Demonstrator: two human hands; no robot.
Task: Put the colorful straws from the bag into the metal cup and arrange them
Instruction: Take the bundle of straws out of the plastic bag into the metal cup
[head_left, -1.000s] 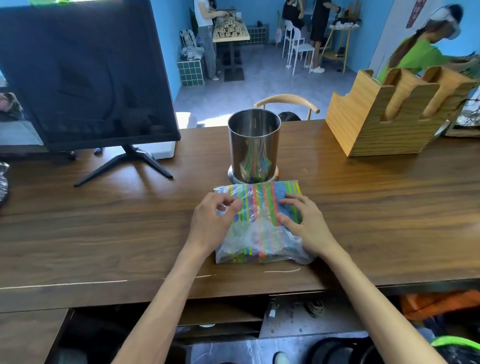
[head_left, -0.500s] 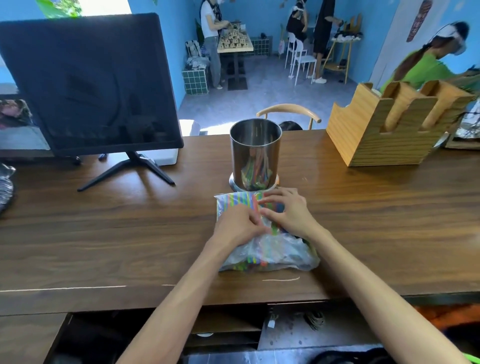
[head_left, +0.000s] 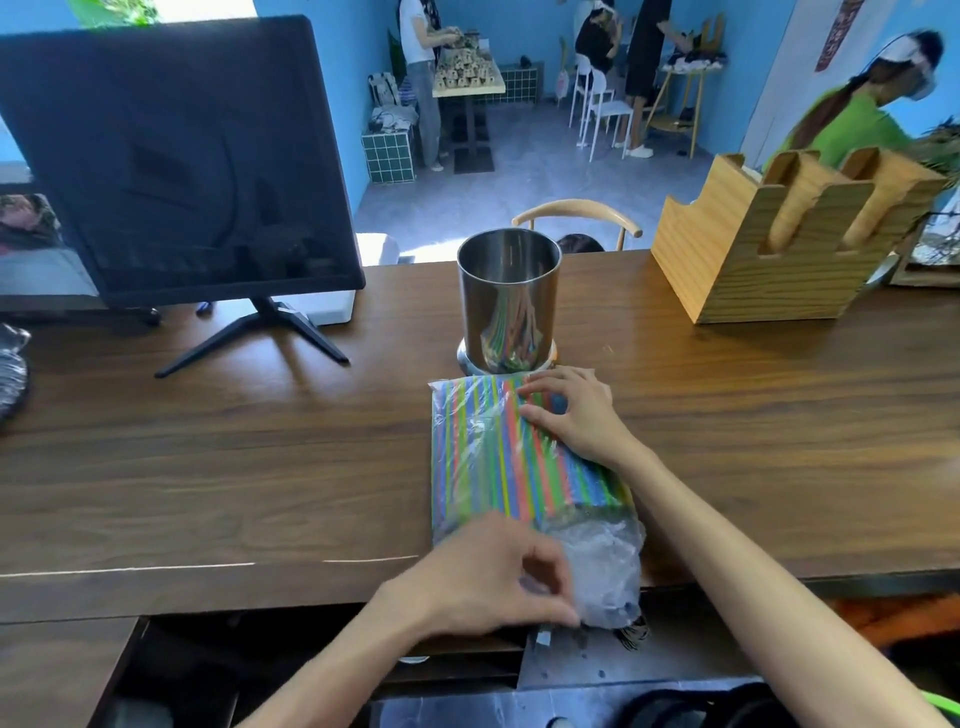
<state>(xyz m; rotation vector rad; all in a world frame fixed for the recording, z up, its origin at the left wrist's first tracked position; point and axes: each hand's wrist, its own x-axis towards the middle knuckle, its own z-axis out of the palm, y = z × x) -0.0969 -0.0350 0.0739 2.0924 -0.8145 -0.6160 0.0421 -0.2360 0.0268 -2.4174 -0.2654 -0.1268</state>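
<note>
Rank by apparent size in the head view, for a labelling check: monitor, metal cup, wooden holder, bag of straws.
1. monitor
2. wooden holder and bag of straws: look alike; the bag lies nearer, so unranked
3. metal cup

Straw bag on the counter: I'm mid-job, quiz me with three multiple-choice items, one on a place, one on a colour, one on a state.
1. Where does the metal cup stand relative to the straw bag?
A. just beyond its far end
B. to its left
C. on top of it

2. What colour is the monitor screen?
A. white
B. black
C. red

3. What is the left hand doing?
A. resting flat on the wood
B. holding the cup
C. pinching the bag's loose plastic at its near end

Key: 1 A, the cup's base sits at the bag's far edge. 2 B, the screen is dark. 3 C, its fingers curl on crumpled plastic.
</note>
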